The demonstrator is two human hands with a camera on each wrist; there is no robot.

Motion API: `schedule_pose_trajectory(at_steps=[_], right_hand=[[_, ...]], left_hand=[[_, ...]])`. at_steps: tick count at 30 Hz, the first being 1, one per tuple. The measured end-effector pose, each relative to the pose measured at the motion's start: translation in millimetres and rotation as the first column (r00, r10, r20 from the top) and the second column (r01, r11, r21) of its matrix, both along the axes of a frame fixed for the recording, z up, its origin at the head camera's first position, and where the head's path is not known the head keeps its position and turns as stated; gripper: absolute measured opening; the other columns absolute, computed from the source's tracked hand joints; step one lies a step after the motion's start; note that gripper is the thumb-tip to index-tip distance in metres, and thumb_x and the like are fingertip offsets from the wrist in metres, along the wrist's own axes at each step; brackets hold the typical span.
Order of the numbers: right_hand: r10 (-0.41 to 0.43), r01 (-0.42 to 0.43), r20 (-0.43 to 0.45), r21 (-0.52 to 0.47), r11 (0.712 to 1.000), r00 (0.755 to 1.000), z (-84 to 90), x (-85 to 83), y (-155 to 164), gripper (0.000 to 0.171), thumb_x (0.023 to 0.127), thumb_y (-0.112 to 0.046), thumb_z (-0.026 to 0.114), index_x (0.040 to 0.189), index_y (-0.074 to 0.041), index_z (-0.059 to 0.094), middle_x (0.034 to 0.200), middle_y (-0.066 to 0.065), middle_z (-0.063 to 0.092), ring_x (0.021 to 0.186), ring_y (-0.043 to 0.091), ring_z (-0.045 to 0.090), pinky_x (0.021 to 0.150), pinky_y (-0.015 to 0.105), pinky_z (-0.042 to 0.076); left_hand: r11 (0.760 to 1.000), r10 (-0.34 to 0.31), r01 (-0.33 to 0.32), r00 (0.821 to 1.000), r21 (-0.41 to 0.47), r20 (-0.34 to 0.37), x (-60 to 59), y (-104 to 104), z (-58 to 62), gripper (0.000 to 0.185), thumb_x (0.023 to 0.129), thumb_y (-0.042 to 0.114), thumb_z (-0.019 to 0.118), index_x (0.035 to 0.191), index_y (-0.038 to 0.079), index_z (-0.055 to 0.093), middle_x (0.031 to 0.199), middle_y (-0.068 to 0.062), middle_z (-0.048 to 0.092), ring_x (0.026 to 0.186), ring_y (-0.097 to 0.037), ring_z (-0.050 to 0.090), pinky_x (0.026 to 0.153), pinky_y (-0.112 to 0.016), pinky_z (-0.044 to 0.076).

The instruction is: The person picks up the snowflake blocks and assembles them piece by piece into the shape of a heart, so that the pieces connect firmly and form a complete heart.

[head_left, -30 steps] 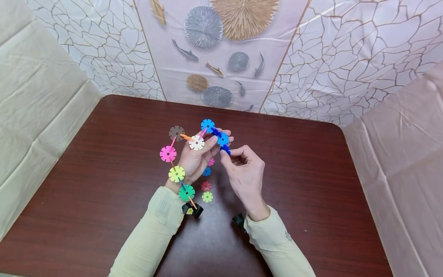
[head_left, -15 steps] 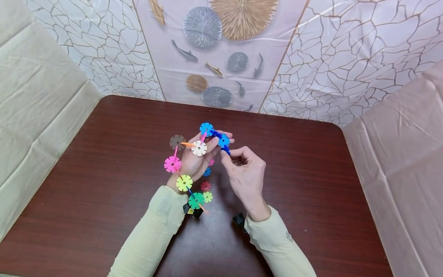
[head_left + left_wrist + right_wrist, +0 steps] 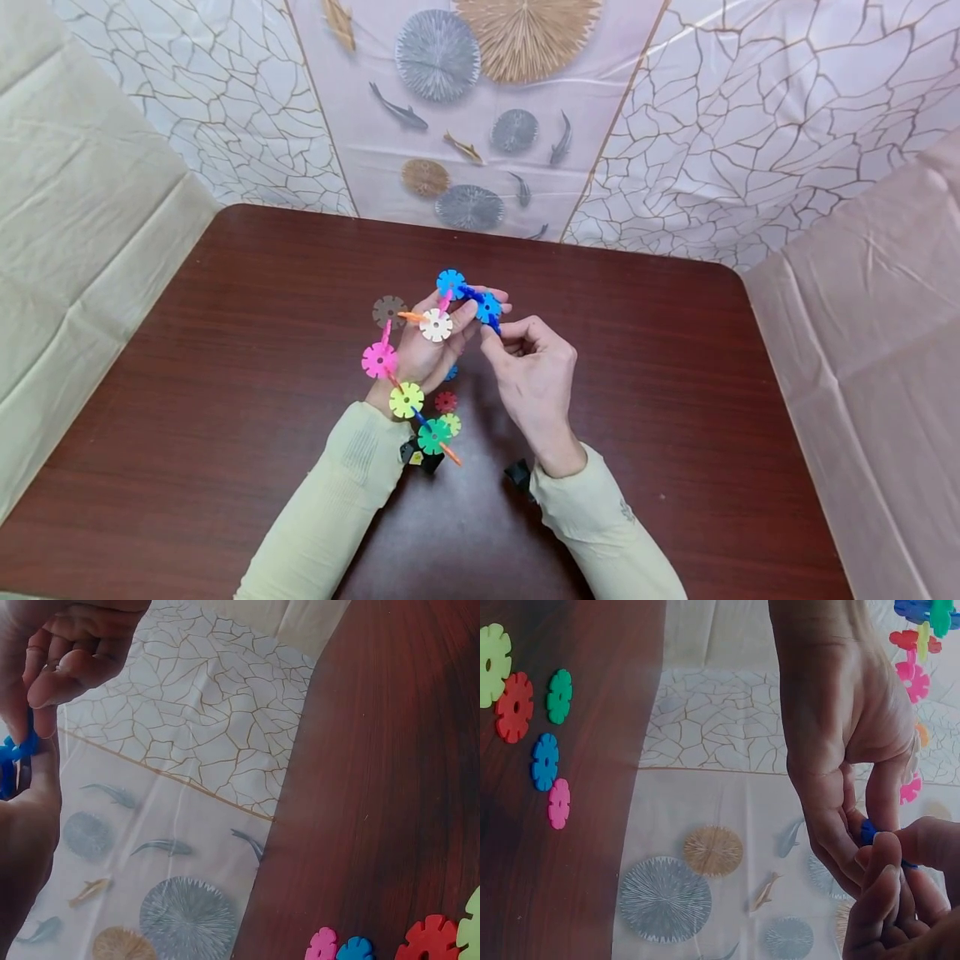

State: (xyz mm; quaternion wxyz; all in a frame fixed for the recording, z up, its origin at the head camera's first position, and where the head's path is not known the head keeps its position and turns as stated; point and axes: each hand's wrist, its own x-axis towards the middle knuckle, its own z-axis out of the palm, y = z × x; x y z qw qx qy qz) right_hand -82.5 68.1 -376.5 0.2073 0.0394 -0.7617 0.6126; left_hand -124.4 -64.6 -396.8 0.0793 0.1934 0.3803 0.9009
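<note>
A chain of notched plastic building discs is held above the table between both hands. My left hand (image 3: 429, 354) pinches a light-blue disc (image 3: 488, 307) near the chain's end, between thumb and fingers. Right beside it, my right hand (image 3: 532, 367) pinches a dark-blue disc (image 3: 494, 324) that meets the light-blue one; how far their slots interlock is hidden by fingers. From the left hand the chain loops over a white disc (image 3: 437, 325), a brown disc (image 3: 389, 312), a pink disc (image 3: 379, 360) and a yellow disc (image 3: 406, 400). A green disc (image 3: 434, 437) and an orange disc (image 3: 451, 453) hang at its free end.
Loose discs lie on the brown table (image 3: 225, 375) below the hands: yellow-green (image 3: 492, 666), red (image 3: 514, 708), green (image 3: 559, 697), blue (image 3: 545, 762) and pink (image 3: 559, 803). Patterned sheeting (image 3: 480, 133) stands behind the table. A black wrist camera (image 3: 517, 475) sits below the right wrist.
The chain's hanging end has swung right and toward the body, so its green disc now overlaps a loose yellow-green one. Both hands keep their pinch almost in place.
</note>
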Motion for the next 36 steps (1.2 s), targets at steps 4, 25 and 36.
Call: schedule_pose_trajectory(at_steps=[4, 25, 36], right_hand=[[0.015, -0.015, 0.001, 0.006, 1.0, 1.0, 11.9, 4.4, -4, 0.015, 0.078, -0.006, 0.081, 0.085, 0.003, 0.07, 0.071, 0.012, 0.066, 0.057, 0.023, 0.058, 0.052, 0.021, 0.051], [0.229, -0.503, 0.47, 0.618, 0.604, 0.853, -35.5, -39.5, 8, 0.039, 0.094, -0.034, 0.064, 0.124, -0.01, 0.064, 0.106, 0.003, 0.062, 0.094, 0.019, 0.056, 0.079, 0.037, 0.052], [0.246, -0.6, 0.554, 0.777, 0.192, 0.796, -64.7, -45.7, -9, 0.038, 0.099, -0.021, 0.055, 0.136, -0.015, 0.058, 0.15, 0.009, 0.041, 0.132, 0.031, 0.039, 0.105, 0.057, 0.035]], left_hand=[[0.999, -0.006, 0.007, 1.0, -0.051, 0.007, -1.2, -3, 4.1, 0.027, 0.101, 0.003, 0.047, 0.124, 0.001, 0.061, 0.121, -0.019, 0.062, 0.118, -0.035, 0.058, 0.1, -0.039, 0.045], [0.987, -0.037, 0.011, 0.986, 0.158, 0.162, -4.6, -29, 7.4, 0.033, 0.101, 0.009, 0.049, 0.131, -0.005, 0.05, 0.13, -0.025, 0.054, 0.12, -0.039, 0.056, 0.108, -0.039, 0.038], [0.988, -0.035, 0.009, 0.984, 0.153, 0.172, -4.8, -29, 9.9, 0.033, 0.101, 0.01, 0.05, 0.131, -0.005, 0.048, 0.13, -0.026, 0.053, 0.119, -0.038, 0.056, 0.104, -0.041, 0.043]])
